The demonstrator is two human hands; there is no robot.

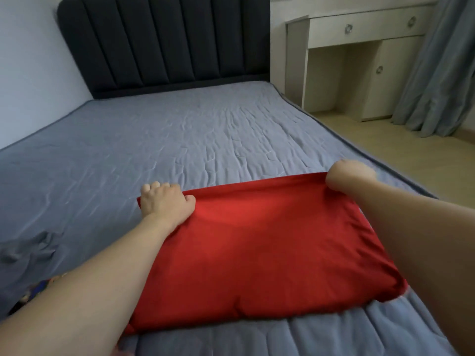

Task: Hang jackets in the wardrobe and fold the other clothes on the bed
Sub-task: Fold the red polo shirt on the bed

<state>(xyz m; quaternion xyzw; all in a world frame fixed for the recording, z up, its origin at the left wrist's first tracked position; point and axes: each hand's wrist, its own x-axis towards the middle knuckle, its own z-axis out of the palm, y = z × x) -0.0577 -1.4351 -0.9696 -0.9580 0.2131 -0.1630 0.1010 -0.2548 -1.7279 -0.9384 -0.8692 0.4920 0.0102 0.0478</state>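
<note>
Far wall: pale wall point(30, 73), dark padded headboard point(164, 44) against it.
Right: cream dressing table point(359, 60), grey-blue curtain point(442, 73) beside it.
Floor: light wood floor point(385, 150).

one red garment point(259, 255), two hands point(165, 201) point(347, 177), one bed point(180, 140)

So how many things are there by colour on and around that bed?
Red: 1, the folded garment held by both hands
Grey-blue: 2, the bed sheet and the curtain
Dark: 1, the headboard
Cream: 1, the desk
Total: 5
</note>
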